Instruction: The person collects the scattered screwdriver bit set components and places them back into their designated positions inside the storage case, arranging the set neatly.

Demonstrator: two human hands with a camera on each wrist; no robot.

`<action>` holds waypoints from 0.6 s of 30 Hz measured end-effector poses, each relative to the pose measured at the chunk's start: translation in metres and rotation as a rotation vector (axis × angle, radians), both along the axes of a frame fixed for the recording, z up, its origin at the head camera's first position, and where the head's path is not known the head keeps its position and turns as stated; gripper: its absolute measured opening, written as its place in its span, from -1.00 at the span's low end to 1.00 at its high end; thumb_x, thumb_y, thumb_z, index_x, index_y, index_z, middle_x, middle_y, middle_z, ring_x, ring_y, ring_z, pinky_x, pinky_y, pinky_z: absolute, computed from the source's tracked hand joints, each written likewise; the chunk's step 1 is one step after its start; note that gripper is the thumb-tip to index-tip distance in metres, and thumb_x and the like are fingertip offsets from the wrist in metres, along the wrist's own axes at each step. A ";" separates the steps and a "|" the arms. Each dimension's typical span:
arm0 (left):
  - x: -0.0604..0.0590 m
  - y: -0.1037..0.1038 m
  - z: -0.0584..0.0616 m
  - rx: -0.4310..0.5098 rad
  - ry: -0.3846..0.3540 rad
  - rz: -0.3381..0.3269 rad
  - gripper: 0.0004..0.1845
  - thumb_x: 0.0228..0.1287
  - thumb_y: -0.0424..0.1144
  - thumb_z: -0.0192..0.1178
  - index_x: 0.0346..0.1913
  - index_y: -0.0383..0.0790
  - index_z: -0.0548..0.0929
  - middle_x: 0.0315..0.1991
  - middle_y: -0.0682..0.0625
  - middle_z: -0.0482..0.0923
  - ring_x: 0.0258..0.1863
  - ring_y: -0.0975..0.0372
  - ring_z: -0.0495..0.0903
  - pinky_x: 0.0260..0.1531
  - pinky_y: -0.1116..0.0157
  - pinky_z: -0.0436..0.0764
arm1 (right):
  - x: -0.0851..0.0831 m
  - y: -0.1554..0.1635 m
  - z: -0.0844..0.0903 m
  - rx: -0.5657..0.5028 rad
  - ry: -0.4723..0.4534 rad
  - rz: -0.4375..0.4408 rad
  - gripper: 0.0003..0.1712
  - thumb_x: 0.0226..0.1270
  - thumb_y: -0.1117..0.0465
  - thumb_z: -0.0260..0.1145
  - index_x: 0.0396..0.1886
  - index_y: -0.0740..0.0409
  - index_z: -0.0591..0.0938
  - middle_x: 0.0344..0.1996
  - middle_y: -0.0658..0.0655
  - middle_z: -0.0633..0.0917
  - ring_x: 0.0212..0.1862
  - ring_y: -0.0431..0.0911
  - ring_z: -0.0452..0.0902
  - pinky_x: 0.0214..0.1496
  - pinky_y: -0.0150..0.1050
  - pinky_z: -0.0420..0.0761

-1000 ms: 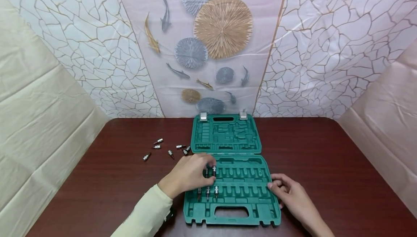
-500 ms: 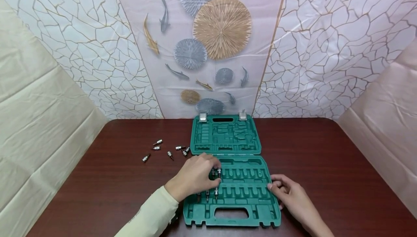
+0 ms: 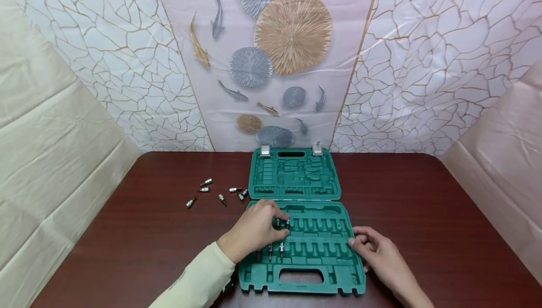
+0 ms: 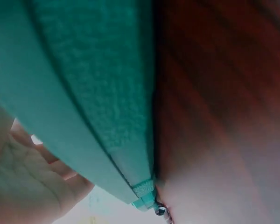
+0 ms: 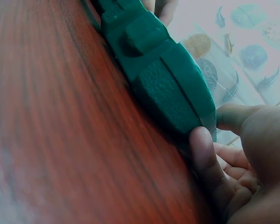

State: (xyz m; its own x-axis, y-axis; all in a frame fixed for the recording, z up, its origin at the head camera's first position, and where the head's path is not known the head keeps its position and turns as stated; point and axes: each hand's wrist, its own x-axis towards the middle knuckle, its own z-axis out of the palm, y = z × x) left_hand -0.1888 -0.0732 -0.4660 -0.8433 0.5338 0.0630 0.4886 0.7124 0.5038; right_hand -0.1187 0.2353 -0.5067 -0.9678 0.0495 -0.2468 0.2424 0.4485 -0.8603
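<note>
The left hand (image 3: 253,227) pinches a bit socket (image 3: 288,224) at the upper row of the green case (image 3: 347,277); whether it is seated cannot be determined. The right hand (image 3: 378,254) grips the case's right edge. The left hand partly obscures adjacent bits (image 3: 278,223). The left wrist view does not expose the pinched socket.

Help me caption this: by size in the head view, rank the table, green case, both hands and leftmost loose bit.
Table
Green case
Left hand and right hand, too alike to rank
Leftmost loose bit
</note>
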 end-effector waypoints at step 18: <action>0.002 0.005 0.002 0.021 -0.010 0.057 -0.72 0.24 -0.18 0.57 0.00 -0.12 0.88 -0.08 0.02 0.72 -0.03 0.17 0.65 -0.27 0.35 0.65 | -0.002 0.000 -0.002 0.027 0.015 0.009 -0.30 0.55 -0.08 0.36 0.45 0.29 0.48 -0.07 0.11 0.70 -0.28 -0.13 0.62 -0.38 -0.17 0.67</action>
